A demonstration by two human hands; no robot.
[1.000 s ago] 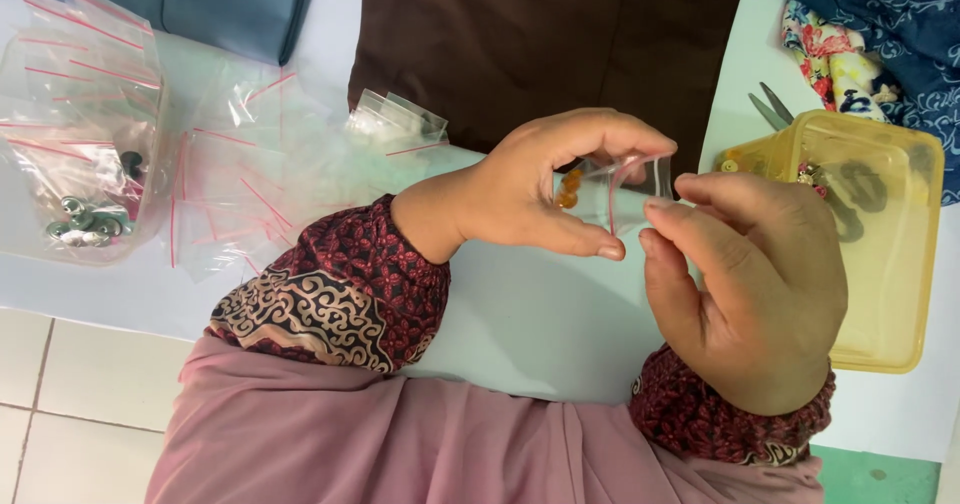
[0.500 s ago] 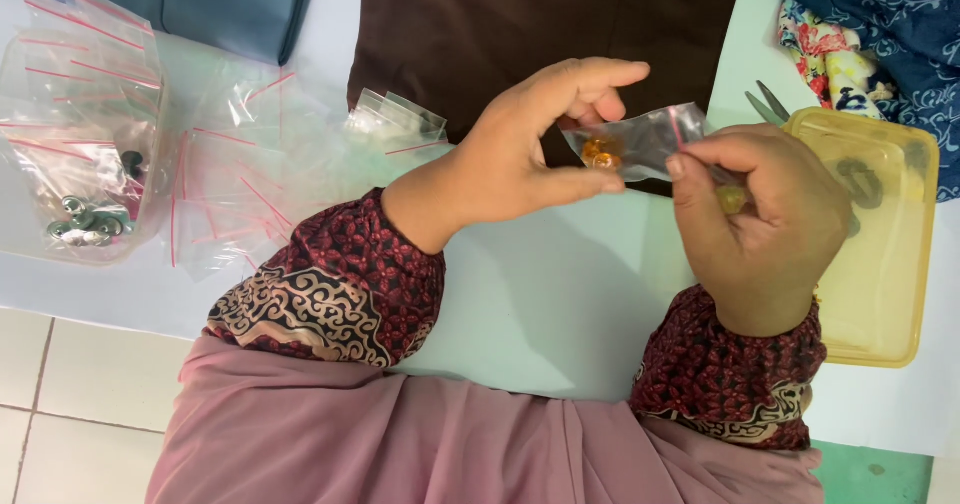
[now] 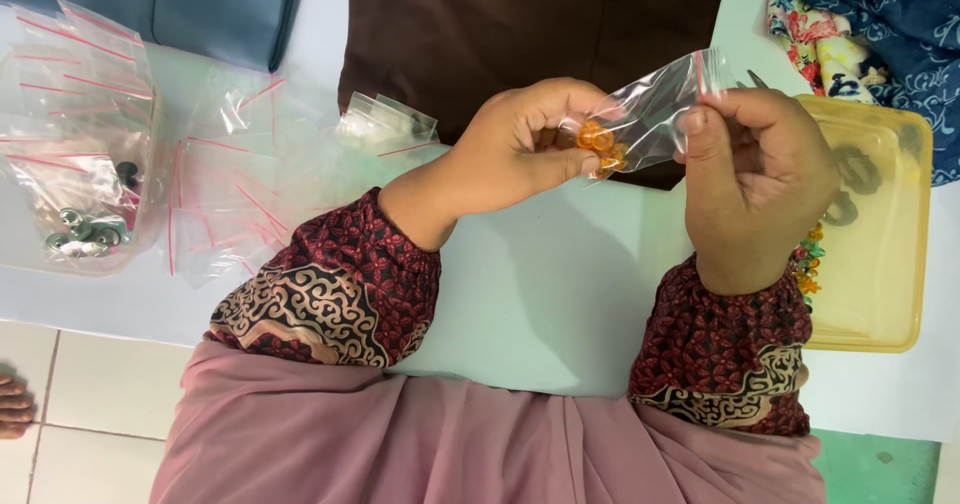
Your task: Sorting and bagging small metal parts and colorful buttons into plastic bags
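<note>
A small clear zip bag [image 3: 655,109] with a pink seal strip is held between both hands above the pale table. Several orange beads [image 3: 598,144] lie in its lower left end. My left hand [image 3: 520,149] pinches that beaded end with thumb and fingers. My right hand [image 3: 755,179] grips the bag's upper right end at the seal, thumb on top. Both wrists wear dark red patterned sleeves.
A yellow plastic tray [image 3: 880,254] with beads and dark items sits right of my right hand. Several empty clear zip bags [image 3: 240,174] lie on the left, one bag [image 3: 85,234] holding metal pieces. Brown cloth [image 3: 530,24] and blue cloth [image 3: 220,4] lie beyond.
Both hands have shifted the bag; it now stretches diagonally between them with the seal end up at the right. My right hand turned and moved its grip to the seal.
</note>
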